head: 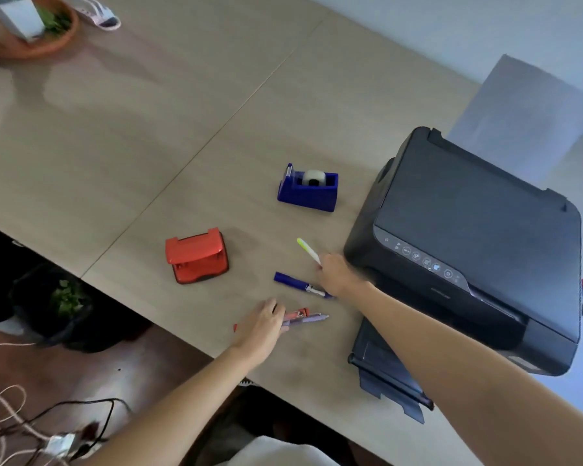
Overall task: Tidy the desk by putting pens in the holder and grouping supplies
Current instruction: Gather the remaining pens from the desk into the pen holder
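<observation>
Left hand (pixel 261 326) is laid flat over a pink pen (pixel 297 313) and purple pen (pixel 308 319); their near ends are hidden, grip cannot be told. Right hand (pixel 334 274) is closed on a yellow-green highlighter (pixel 308 251), its lower end covered. Blue pen (pixel 298 284) is partly hidden under that wrist. Tape roll (pixel 313 177) is seated in the blue dispenser (pixel 308 193), 12 o'clock of the pens. Red hole punch (pixel 196 255) at 10 o'clock. Items past the printer (pixel 468 247), 3 o'clock, are cut off.
</observation>
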The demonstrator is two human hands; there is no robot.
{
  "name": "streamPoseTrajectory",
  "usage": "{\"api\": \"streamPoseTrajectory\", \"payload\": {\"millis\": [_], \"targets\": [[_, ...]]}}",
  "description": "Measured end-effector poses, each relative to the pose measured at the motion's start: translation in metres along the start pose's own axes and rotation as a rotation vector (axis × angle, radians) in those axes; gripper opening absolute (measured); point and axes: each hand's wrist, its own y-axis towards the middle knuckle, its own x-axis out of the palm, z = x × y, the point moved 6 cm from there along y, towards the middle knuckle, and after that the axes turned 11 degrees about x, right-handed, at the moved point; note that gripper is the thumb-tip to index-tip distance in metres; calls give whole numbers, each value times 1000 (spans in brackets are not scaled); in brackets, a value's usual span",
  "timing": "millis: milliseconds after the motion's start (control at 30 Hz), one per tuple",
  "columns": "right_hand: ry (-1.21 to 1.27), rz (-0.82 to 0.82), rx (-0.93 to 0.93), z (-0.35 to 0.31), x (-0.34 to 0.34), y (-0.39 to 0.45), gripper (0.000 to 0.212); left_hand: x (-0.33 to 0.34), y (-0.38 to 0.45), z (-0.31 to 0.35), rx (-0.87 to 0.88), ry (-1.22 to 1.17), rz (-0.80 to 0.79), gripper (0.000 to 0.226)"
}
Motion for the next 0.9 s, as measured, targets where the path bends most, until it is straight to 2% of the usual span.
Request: {"api": "streamPoseTrajectory", "payload": {"millis": [133, 233, 300, 367, 500, 600, 667, 767, 900], "targets": [[23, -123, -104, -2, 16, -11, 30, 1, -4, -8, 53, 85, 89, 41], [-53, -151, -150, 7, 24, -20, 43, -12, -20, -19, -38, 17, 38, 23], [-110, -131, -139, 12, 27, -21, 38, -7, -31, -36, -123, -146, -61, 23], [-91, -138, -109, 15, 25, -23, 33, -7, -42, -47, -136, -357, -107, 19], [132, -177, -99, 15, 3, -37, 30, -30, -56, -50, -169, -754, -33, 20], [269, -87, -196, 15, -37, -68, 22, -66, -55, -25, -140, -1054, 68, 14], [359, 3, -292, 22, -72, -101, 17, -94, -47, 0, -77, -1153, 103, 13], [559, 98, -429, 56, -130, -155, 15, -142, -24, 53, 31, -1160, 138, 14], [750, 297, -329, 167, -194, -205, 17, -185, 30, 156, 209, -1025, 64, 17]]}}
